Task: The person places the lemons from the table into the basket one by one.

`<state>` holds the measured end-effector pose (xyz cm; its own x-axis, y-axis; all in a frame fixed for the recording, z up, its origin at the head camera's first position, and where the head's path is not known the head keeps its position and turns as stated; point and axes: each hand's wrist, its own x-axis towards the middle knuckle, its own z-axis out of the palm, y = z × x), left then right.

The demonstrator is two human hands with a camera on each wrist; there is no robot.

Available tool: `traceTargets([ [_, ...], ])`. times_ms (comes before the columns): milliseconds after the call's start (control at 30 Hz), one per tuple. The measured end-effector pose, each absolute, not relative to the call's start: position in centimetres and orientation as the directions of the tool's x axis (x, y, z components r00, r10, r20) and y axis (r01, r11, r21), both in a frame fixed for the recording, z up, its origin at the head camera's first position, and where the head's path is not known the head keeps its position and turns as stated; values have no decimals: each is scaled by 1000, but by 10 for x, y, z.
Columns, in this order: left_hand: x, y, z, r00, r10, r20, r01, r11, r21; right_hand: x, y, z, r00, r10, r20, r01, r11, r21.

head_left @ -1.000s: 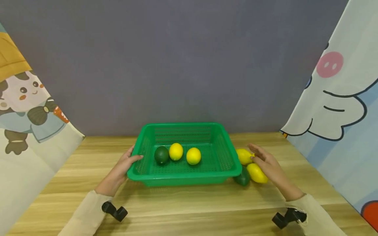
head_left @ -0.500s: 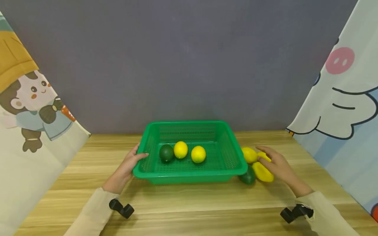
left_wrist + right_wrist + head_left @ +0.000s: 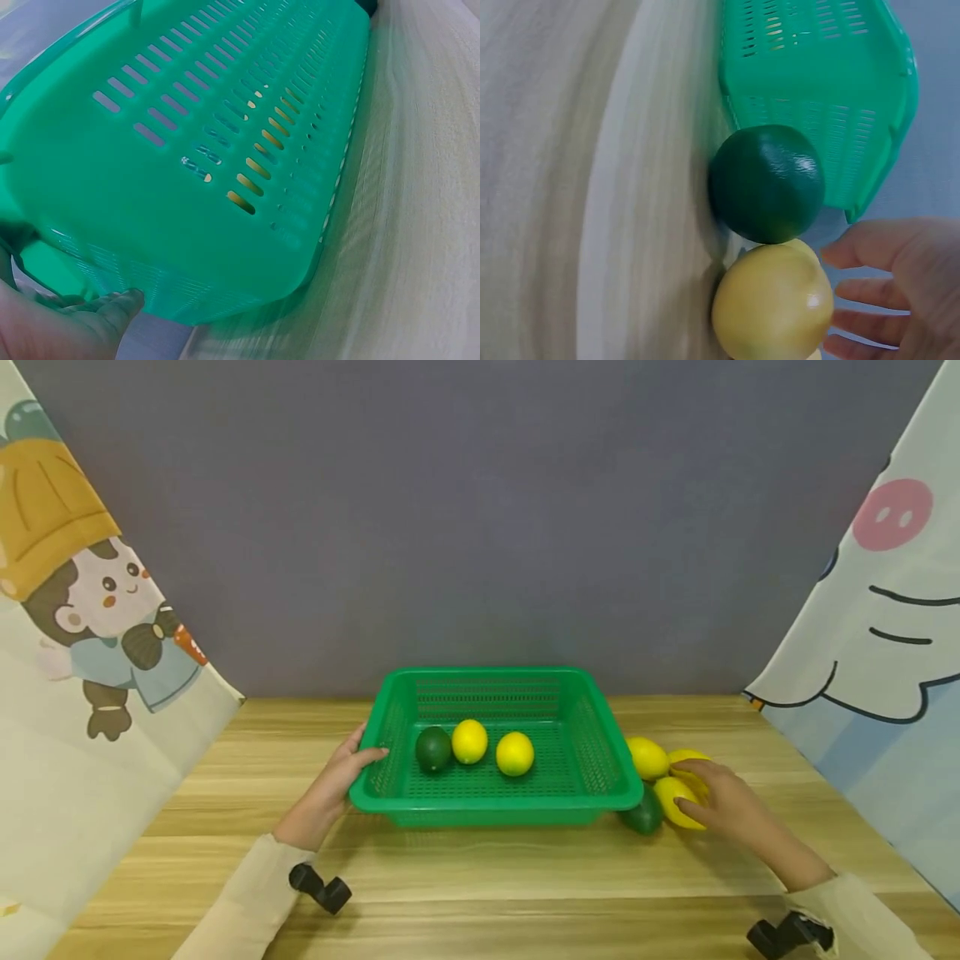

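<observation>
Likely to steady it, your left hand (image 3: 330,789) clamps the rim of the perforated green plastic basket (image 3: 495,804), while your right hand (image 3: 731,802), thumb and fingers parted, sits by three yellow lemon-shaped fruits (image 3: 666,793) and a dark green rounded fruit (image 3: 643,815) bunched at the basket's right side. Beneath runs a pale wood-grain tabletop (image 3: 480,902), meeting a flat grey backdrop (image 3: 480,527).

Head view: green slotted basket (image 3: 495,817) upright, lower centre; yellow lemon (image 3: 669,793), smooth, lying on its side, lower right, near basket.
</observation>
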<state>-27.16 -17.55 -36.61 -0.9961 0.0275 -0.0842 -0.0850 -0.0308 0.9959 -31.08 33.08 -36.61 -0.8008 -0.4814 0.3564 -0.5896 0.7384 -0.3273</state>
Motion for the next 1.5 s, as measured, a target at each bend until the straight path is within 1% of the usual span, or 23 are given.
traceTargets([
  [200,-270,-173,-361,-998,32,-62,-64,-41,997,-314,333,-374,-786,-520,336,-614,720,-324],
  [433,-265,-171,-360,-997,14,-78,-78,-44,996,-318,335,-390,-732,-534,422,-664,699,-266],
  [500,-264,-171,-361,-996,6,-86,-86,-47,995,-319,335,-392,-726,-536,431,-667,702,-249],
  [767,-266,-171,-365,-995,-2,-97,-97,-45,994,-312,337,-388,-788,-508,348,-608,732,-308],
  [900,-267,-172,-365,-995,2,-96,-96,-38,995,-310,337,-383,-803,-497,330,-589,746,-310],
  [1133,-269,-172,-365,-996,8,-89,-90,-56,994,-310,336,-372,-819,-467,335,-565,758,-326],
  [1233,-269,-171,-365,-996,12,-88,-89,-52,995,-310,336,-367,-801,-473,367,-583,755,-299],
  [1333,-269,-172,-366,-996,8,-92,-93,-50,994,-313,335,-361,-762,-493,420,-618,748,-244],
  [1500,-269,-174,-367,-996,5,-87,-87,-58,995,-320,328,-345,-714,-514,475,-657,726,-202],
])
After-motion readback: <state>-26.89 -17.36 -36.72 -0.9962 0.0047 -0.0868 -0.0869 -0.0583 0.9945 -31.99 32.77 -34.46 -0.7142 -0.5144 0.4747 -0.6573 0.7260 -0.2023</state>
